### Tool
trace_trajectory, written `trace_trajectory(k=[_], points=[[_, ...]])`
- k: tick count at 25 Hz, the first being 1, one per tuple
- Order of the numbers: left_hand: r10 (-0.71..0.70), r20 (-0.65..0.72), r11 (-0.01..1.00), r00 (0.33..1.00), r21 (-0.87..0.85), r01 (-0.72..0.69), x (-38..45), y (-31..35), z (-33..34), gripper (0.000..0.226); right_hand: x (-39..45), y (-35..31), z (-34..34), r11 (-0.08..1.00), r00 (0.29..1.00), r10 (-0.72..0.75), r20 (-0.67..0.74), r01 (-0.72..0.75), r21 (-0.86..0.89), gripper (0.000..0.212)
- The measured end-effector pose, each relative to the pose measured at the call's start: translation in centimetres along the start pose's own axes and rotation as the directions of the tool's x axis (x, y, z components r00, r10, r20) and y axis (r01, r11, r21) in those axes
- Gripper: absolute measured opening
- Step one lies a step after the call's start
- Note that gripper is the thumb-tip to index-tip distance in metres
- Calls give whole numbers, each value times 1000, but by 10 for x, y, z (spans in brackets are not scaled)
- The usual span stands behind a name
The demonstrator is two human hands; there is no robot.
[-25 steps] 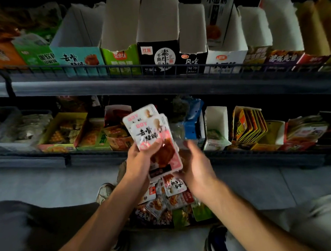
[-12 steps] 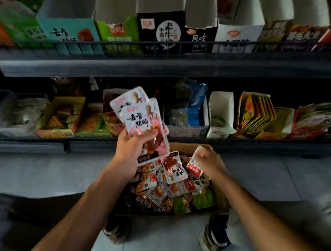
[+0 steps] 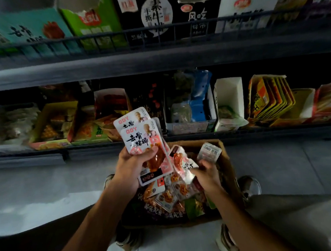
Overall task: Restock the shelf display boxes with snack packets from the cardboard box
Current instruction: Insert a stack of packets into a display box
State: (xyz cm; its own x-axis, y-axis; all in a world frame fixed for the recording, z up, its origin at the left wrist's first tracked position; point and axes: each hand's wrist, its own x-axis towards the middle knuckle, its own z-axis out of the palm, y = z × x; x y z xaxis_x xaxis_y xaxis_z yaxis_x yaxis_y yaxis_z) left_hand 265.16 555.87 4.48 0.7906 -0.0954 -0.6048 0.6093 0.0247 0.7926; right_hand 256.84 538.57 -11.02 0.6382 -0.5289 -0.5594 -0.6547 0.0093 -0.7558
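- A dim shop aisle: a dark metal two-tier shelf unit point(image 3: 156, 54) fills the upper half of the view, with a pale grey tiled floor point(image 3: 39, 191) below it.
- The upper tier holds a row of tall printed display boxes point(image 3: 154, 15), teal, green, black and white, behind a wire rail.
- The lower tier carries low open display boxes point(image 3: 229, 104) and trays, some white, some yellow, with packets inside.
- An open brown cardboard box point(image 3: 226, 160) sits on the floor just before the lower tier, between the person's shoes, heaped with mixed small snack packets point(image 3: 175, 198).
- The left hand point(image 3: 131, 166) grips a fanned stack of white-and-pink snack packets point(image 3: 140, 134) with black lettering, thumb across the front, held above the box.
- The right hand point(image 3: 206, 174) is over the box, fingers curled, pinching a crumpled white-and-red packet point(image 3: 179, 159); a small clear-backed packet point(image 3: 210, 151) stands just above its fingers, and whether they hold it I cannot tell.
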Motion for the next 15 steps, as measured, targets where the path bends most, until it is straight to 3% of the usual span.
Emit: trace_trajectory(k=[3,7,10,12,15], points=[[-44,-44,987,998,-156,37,3,13,7,48,-20,-59,-33,946,982,-171,-75,185,267,7],[157,-42,984,987,-76,-160,-11,33,23,32,-60,-166,-108,750,857,-508,-86,490,444,14],[203,105,979,974,-16,-202,-30,43,36,34,-98,-219,-138,738,741,-664,103,627,250,19],[82,310,997,947,-17,-81,-50,47,44,31,-113,-224,-131,736,723,-674,151,676,44,17],[45,474,991,880,88,-98,-72,39,50,45,-128,-204,-110,666,671,-741,17,738,-104,29]])
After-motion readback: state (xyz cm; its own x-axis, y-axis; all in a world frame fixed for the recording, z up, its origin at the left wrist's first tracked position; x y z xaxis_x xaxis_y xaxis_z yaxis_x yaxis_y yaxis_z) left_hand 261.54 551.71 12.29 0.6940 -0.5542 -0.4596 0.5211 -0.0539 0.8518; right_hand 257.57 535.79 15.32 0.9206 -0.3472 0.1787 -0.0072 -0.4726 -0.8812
